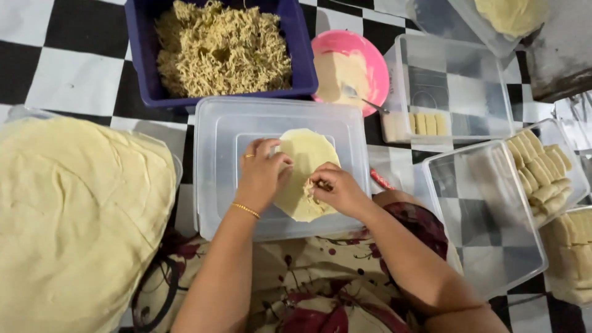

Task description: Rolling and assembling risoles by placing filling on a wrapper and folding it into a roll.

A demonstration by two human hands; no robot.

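A round pale-yellow dough wrapper (306,159) lies on an upturned clear plastic lid (222,129) in front of me. My left hand (261,174), with a ring and a gold bracelet, presses down on the wrapper's left edge. My right hand (336,188) pinches the wrapper's lower right part, where a bit of noodle filling shows under the fingers. Both hands touch the same wrapper.
A blue tub of noodle filling (222,49) stands behind the lid. A pink bowl (351,68) with paste and a spoon sits to its right. Clear boxes (456,86) hold finished rolls (542,169). A large stack of wrappers (74,209) lies at left.
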